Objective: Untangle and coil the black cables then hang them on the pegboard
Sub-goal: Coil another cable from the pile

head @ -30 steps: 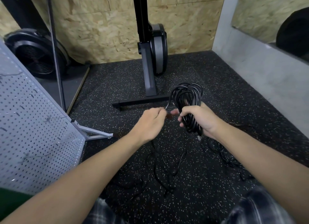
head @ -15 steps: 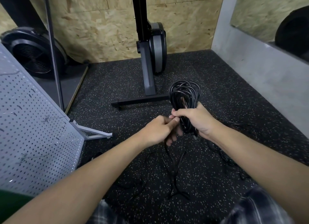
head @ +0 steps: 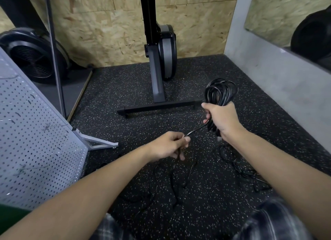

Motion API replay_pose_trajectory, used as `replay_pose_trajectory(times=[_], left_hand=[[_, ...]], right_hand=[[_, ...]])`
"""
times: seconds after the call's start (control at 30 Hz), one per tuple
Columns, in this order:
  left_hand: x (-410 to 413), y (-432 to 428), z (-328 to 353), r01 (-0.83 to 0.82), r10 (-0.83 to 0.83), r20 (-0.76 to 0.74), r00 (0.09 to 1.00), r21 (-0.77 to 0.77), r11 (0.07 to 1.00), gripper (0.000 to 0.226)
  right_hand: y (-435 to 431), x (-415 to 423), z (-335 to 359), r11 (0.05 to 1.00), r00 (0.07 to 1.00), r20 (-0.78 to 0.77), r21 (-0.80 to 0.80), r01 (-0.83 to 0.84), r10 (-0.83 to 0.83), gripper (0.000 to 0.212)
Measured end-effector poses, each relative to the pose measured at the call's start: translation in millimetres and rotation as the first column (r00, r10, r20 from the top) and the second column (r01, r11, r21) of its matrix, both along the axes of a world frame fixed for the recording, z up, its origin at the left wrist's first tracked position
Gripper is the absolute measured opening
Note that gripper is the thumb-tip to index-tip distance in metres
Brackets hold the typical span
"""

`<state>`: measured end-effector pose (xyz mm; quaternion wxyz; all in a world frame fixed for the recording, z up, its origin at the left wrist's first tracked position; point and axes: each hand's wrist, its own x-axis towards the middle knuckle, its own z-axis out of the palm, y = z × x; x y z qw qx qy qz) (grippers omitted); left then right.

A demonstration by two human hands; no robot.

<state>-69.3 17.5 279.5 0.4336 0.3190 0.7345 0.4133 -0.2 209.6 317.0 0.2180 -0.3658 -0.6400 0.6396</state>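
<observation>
My right hand (head: 219, 120) grips a coil of black cable (head: 220, 92), its loops standing up above the fist. A single strand (head: 196, 130) runs from the coil down and left to my left hand (head: 169, 146), which pinches it between thumb and fingers. More loose black cables (head: 176, 185) lie tangled on the speckled floor below my hands, and others (head: 241, 168) trail under my right forearm. The white pegboard (head: 34, 141) stands tilted at the left, with small hooks on it.
A black and grey exercise machine stand (head: 157, 82) with a floor bar (head: 159, 107) stands just beyond my hands. A black fan (head: 34, 59) sits at the back left behind a thin pole (head: 55, 60). A grey wall (head: 279, 82) borders the right side.
My hands were together at the coil; my left hand has since drawn down and left with the strand, and my right hand has shifted right with the coil.
</observation>
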Motion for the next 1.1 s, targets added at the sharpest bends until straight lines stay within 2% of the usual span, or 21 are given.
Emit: replay_pose_trajectory(times=[0.1, 0.17, 0.23, 0.33, 0.4, 0.47, 0.53, 0.63, 0.73, 0.83, 0.93, 0.97, 1.07, 1.1], left_hand=[[-5, -2, -2, -0.011, 0.011, 0.019, 1.000, 0.002, 1.000, 0.030], [-8, -7, -2, 0.039, -0.049, -0.145, 0.988, -0.070, 0.997, 0.035], [-11, -13, 4, 0.039, -0.076, -0.350, 0.934, -0.112, 0.993, 0.038], [-11, -15, 16, 0.089, -0.122, -0.564, 0.817, -0.085, 0.992, 0.031], [-11, -14, 23, 0.196, -0.195, -0.679, 0.708, -0.077, 0.978, 0.022], [-13, -13, 30, 0.246, -0.194, -0.725, 0.661, -0.035, 0.969, 0.017], [-16, -13, 37, 0.234, -0.118, -0.737, 0.665, 0.056, 0.971, 0.014], [-17, -14, 40, 0.131, 0.064, -0.684, 0.726, 0.229, 0.965, 0.013], [-15, -14, 41, 0.005, 0.212, -0.605, 0.767, 0.336, 0.942, 0.013], [-16, -12, 43, -0.128, 0.333, -0.513, 0.791, 0.394, 0.910, 0.007], [-12, -10, 44, -0.186, 0.379, -0.436, 0.816, 0.423, 0.887, 0.015], [-10, -10, 44, -0.187, 0.387, -0.442, 0.809, 0.431, 0.883, 0.018], [-6, -10, 44, -0.200, 0.427, -0.497, 0.755, 0.445, 0.873, 0.031], [-6, -10, 43, -0.202, 0.435, -0.509, 0.743, 0.448, 0.871, 0.037]], right_hand=[[8, 2, 3, 0.997, 0.998, 0.010, 0.038, 0.064, -0.064, 0.036], [13, 5, 7, 0.993, 0.995, 0.022, 0.069, 0.093, -0.094, 0.045], [15, 10, 10, 0.987, 0.993, 0.090, 0.146, 0.067, -0.081, 0.054], [10, 18, 14, 0.943, 0.975, 0.220, 0.322, -0.087, 0.015, 0.035], [7, 23, 17, 0.902, 0.960, 0.267, 0.389, -0.186, 0.082, 0.034], [3, 25, 20, 0.865, 0.932, 0.317, 0.401, -0.301, 0.177, 0.038], [-2, 26, 20, 0.828, 0.887, 0.375, 0.379, -0.412, 0.270, 0.047], [-11, 24, 17, 0.759, 0.821, 0.433, 0.367, -0.537, 0.372, 0.053], [-18, 19, 16, 0.737, 0.778, 0.414, 0.300, -0.606, 0.472, 0.063], [-26, 18, 17, 0.691, 0.714, 0.423, 0.241, -0.682, 0.558, 0.066], [-32, 18, 21, 0.656, 0.651, 0.413, 0.154, -0.739, 0.637, 0.043], [-31, 18, 20, 0.647, 0.628, 0.415, 0.114, -0.754, 0.658, 0.042], [-28, 19, 17, 0.624, 0.524, 0.551, 0.007, -0.781, 0.649, 0.065], [-28, 19, 14, 0.612, 0.471, 0.610, -0.029, -0.790, 0.638, 0.067]])
